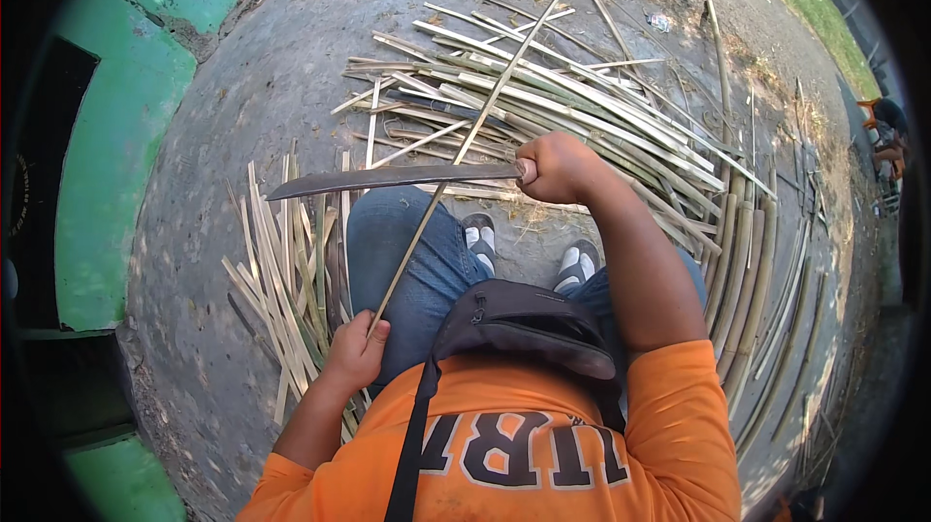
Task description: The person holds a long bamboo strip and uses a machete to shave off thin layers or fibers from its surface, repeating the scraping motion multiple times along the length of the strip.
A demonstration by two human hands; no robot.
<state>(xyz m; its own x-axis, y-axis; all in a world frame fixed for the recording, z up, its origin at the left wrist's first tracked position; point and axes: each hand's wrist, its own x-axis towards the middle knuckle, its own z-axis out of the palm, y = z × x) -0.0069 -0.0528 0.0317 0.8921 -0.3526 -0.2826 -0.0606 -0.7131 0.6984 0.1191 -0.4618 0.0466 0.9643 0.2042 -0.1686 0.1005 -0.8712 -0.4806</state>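
Grey ground (262,86) lies beneath piled split strips (558,107). Left hand (356,352) clamps the lower end of a long thin stick (474,132), slanting up ahead; right hand (561,168) grips a machete (393,178), its blade crossing the stick near the left knee (388,221).

1 dark, long-bladed machete (388,177), held roughly crosswise, crosses 1 thin, pale bamboo strip (481,125) slanting rightward.
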